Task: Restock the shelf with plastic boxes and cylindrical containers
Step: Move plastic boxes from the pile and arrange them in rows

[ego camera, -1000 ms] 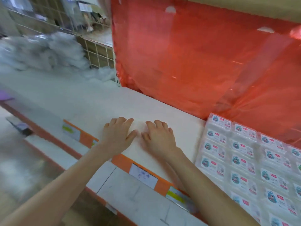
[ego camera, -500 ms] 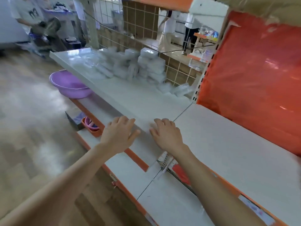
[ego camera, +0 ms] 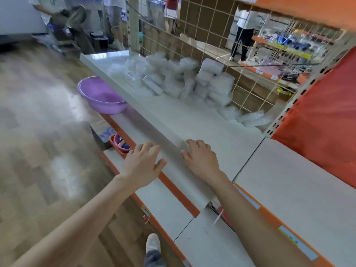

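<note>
A heap of clear plastic boxes [ego camera: 185, 78] lies on the far part of the white shelf [ego camera: 192, 120], against the wire grid back. My left hand [ego camera: 142, 164] hovers just off the shelf's front edge, fingers spread and holding nothing. My right hand [ego camera: 201, 158] is over the shelf top near its front edge, fingers loosely bent and empty. Both hands are well short of the heap. No cylindrical containers show in this blurred view.
A purple basin [ego camera: 100, 97] sits on the lower shelf at left, with a small pink-and-orange tub [ego camera: 119, 143] below it. An orange back panel [ego camera: 317, 120] stands at right. People stand in the aisle beyond. Wood floor lies at left.
The view has swung left along the shelf: the labelled packs at right have gone out of sight and the heap of clear boxes has come closer. Both hands stayed empty.
</note>
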The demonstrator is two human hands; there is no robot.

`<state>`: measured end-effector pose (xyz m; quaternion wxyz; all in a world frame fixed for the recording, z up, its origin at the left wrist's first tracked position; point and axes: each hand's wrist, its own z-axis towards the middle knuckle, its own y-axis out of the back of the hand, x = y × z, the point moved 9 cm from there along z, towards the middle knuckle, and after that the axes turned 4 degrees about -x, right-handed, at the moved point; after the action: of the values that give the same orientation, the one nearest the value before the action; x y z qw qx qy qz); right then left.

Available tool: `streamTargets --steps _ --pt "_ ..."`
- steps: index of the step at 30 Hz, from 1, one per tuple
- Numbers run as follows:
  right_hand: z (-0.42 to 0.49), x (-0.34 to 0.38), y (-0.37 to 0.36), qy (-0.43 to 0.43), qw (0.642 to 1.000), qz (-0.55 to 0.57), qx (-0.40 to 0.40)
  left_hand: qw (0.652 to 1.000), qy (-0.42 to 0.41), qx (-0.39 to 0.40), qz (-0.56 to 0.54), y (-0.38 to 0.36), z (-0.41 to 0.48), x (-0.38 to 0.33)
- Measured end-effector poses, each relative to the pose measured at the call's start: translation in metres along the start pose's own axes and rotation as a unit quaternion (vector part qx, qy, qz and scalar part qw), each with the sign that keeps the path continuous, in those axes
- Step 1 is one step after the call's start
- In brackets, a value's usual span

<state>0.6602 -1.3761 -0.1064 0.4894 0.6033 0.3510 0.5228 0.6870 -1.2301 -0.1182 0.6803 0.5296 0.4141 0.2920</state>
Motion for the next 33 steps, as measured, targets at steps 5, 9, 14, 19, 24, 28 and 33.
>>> streamTargets --steps 5,9,14,19,24,28,33 --pt "0.062 0.02 -0.01 0.016 0.999 0.029 0.002 1.0 0.006 -0.014 -0.004 0.006 0.055 0.027" --pt "0.119 0.025 -0.002 0.01 0.999 0.039 -0.018 1.0 -0.002 -0.027 -0.003 0.018 0.109 0.041" --pt "0.174 0.013 0.01 -0.013 0.999 0.028 -0.041 0.999 -0.02 -0.029 0.001 0.025 0.17 0.048" --pt "0.209 0.0 0.023 -0.03 0.997 -0.006 -0.07 0.999 -0.043 -0.029 -0.01 0.027 0.209 0.052" --pt "0.245 -0.012 0.031 -0.094 0.99 0.049 -0.091 0.995 -0.088 -0.041 -0.013 0.034 0.241 0.055" --pt "0.268 -0.017 0.031 -0.152 0.977 0.086 -0.121 0.988 -0.148 -0.041 -0.016 0.039 0.266 0.057" --pt "0.266 -0.03 0.039 -0.234 0.94 0.13 -0.209 0.975 -0.219 -0.029 -0.024 0.037 0.283 0.058"
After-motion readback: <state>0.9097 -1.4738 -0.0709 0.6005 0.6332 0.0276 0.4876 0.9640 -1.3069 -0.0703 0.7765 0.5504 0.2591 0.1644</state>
